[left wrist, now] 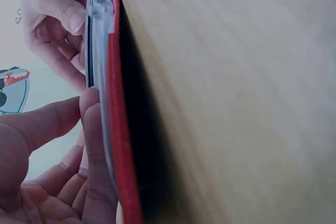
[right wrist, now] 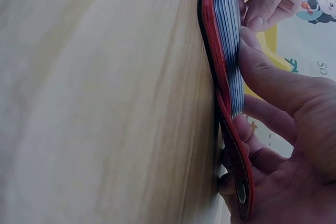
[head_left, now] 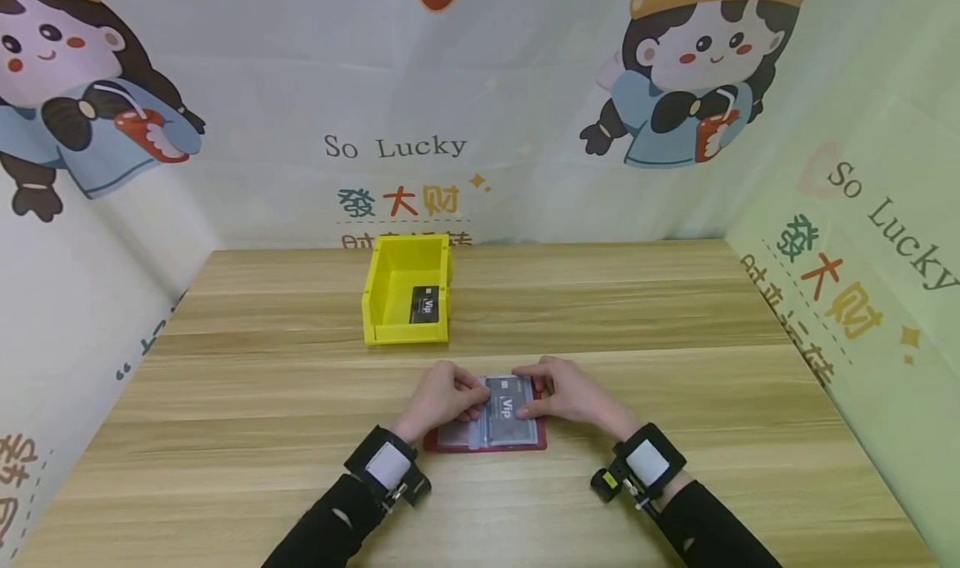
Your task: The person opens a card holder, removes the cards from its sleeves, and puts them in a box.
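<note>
A red card holder [head_left: 489, 449] lies spread on the table, its clear plastic sleeves [head_left: 457, 436] showing. On its right side is a dark grey card [head_left: 506, 426] marked "Vip". My left hand [head_left: 447, 397] pinches the left edge of this card between thumb and index finger; the other fingers curl beneath. My right hand [head_left: 566, 394] grips the holder's right side. In the right wrist view, its thumb [right wrist: 257, 59] presses on the top sleeve while other fingers reach behind the red flap [right wrist: 239, 166] with a metal snap. The stacked sleeves [right wrist: 227, 30] show edge-on there.
A yellow open-front bin [head_left: 390, 334] stands behind the holder, near the back of the wooden table [head_left: 637, 318]. Another dark "Vip" card [head_left: 425, 304] lies inside it. Printed cloth walls [head_left: 525, 193] enclose the table at the back and sides.
</note>
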Available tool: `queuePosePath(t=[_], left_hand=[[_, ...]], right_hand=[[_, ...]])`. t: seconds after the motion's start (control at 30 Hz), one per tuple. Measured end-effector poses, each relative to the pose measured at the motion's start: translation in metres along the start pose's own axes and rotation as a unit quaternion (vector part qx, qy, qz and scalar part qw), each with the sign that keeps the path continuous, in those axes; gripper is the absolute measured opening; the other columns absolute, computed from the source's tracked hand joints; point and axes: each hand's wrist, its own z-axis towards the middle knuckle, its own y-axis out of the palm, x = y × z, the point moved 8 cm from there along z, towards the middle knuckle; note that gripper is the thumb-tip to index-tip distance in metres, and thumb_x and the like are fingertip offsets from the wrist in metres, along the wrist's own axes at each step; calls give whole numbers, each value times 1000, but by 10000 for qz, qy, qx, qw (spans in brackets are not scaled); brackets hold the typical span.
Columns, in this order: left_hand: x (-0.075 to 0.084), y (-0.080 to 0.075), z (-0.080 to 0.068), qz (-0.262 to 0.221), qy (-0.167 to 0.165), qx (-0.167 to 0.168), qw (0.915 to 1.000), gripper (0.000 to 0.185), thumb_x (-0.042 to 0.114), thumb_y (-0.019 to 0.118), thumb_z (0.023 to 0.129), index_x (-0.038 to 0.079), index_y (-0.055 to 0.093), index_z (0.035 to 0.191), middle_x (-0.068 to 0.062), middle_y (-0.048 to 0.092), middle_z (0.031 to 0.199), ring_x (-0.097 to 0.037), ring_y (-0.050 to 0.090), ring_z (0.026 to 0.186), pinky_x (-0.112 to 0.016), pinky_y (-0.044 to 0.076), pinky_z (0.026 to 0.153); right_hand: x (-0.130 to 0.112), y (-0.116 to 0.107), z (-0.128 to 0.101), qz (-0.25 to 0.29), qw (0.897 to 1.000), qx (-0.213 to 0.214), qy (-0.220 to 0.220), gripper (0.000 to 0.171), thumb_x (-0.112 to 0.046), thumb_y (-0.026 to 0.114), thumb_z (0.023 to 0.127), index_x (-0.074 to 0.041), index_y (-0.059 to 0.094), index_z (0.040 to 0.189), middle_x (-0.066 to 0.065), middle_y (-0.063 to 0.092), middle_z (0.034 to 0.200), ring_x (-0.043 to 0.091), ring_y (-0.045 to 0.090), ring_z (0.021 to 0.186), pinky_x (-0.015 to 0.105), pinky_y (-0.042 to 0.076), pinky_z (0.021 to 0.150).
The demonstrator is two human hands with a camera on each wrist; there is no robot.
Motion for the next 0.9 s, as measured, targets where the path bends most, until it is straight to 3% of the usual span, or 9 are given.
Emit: queuePosePath(t=[0.2,0.47,0.9], left_hand=[[-2,1,3,-35,0,-135,9999,16,15,72,92,0,76,93,-4,70,69,-9,63,58,-22,56,57],[-2,2,9,335,-129,-524,9980,21,20,70,95,2,78,88,0,64,62,-9,57,55,-19,50,52],[-1,2,9,285,-433,-585,9969,20,14,69,95,0,74,82,1,58,60,-8,54,53,-16,46,49]], right_hand=[[-1,1,0,-34,10000,-4,-61,67,-29,83,83,-1,58,139,4,56,93,13,46,80,20,36,65],[1,1,-1,-44,10000,58,-19,67,-29,83,83,-3,58,139,5,58,97,14,47,81,21,37,66],[1,1,-2,-174,9997,98,-117,65,-30,82,83,-4,60,138,3,54,92,12,44,79,20,35,65]])
